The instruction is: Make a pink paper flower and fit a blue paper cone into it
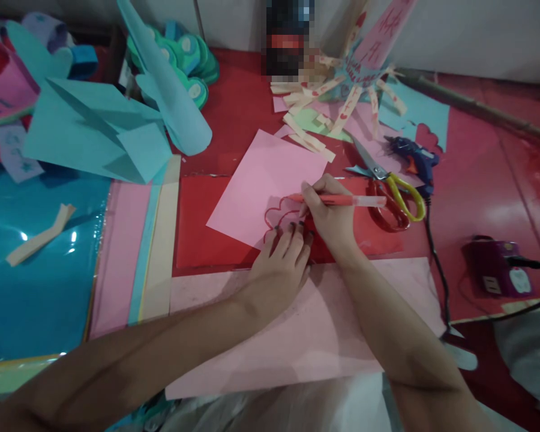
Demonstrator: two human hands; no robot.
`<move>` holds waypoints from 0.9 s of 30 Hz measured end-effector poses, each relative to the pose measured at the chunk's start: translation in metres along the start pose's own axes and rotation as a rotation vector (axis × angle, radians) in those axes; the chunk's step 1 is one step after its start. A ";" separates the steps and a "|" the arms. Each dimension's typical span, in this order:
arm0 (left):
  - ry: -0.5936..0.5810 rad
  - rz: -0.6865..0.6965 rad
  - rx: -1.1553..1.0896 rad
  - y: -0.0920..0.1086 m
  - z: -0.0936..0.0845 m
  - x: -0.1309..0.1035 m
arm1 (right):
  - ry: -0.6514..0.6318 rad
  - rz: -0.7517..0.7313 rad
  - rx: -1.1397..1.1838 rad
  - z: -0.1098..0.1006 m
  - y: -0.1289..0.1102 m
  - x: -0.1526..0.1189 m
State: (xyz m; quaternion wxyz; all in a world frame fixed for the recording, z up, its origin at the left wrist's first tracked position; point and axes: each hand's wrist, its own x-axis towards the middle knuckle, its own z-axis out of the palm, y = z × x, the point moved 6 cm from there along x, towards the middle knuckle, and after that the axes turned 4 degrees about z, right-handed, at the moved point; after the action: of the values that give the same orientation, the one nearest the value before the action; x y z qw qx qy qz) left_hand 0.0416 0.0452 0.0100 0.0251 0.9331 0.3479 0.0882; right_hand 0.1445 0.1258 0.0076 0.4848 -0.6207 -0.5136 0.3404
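A sheet of pink paper (256, 180) lies tilted on a red sheet (211, 246), with a wavy red outline drawn near its lower right corner. My right hand (335, 219) is closed around a red marker pen (337, 200), whose tip meets the paper at the drawn line. Flat on the paper's lower corner rests my left hand (285, 255), fingers stretched out and pressing beside the outline. Scissors (382, 177) with red and yellow handles lie to the right of the pen.
A glue gun (411, 157) and a purple power adapter (497, 267) with cords sit on the right. Teal paper shapes (96, 132) and a paper cone (175, 108) stand at left. Behind is a pink cone craft (380, 39) with paper strips. A blue sheet (40, 300) lies far left.
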 end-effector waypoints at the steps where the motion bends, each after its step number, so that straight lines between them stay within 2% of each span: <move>1: -0.003 0.002 -0.002 0.000 0.000 0.000 | -0.006 -0.002 -0.003 0.000 0.000 0.000; 7: -0.010 -0.007 -0.017 0.000 0.003 -0.001 | 0.032 0.000 -0.013 -0.002 -0.001 0.000; 20: -0.008 0.000 -0.001 0.000 0.002 0.000 | -0.012 0.001 -0.004 0.001 -0.001 0.000; 27: -0.019 0.001 -0.016 0.000 0.003 0.000 | 0.023 0.029 0.024 -0.001 0.001 0.002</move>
State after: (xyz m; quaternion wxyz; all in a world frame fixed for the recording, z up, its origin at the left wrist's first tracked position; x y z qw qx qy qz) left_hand 0.0417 0.0454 0.0066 0.0357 0.9338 0.3464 0.0818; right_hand 0.1465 0.1277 0.0068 0.4934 -0.6261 -0.4946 0.3464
